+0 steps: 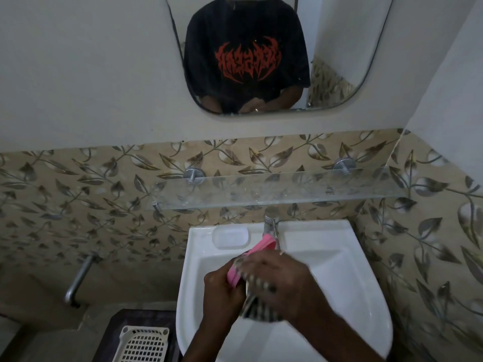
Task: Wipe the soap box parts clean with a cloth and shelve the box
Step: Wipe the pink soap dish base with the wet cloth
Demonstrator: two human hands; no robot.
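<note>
Hands grip firmly: left (222,288) holds glossy pink soap-box part (257,250), right (285,280) clutches striped cloth (257,307).

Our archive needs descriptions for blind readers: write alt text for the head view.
Over a white sink, the left hand holds a pink soap box part while the right hand rubs it with a striped cloth. An empty glass shelf and mirror hang above.

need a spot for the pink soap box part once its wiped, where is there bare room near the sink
The glass shelf between its two wall mounts looks bare along its length. The sink ledge right of the tap is free too. Left of the tap a clear tray fills the ledge; both hands crowd the basin.
</note>
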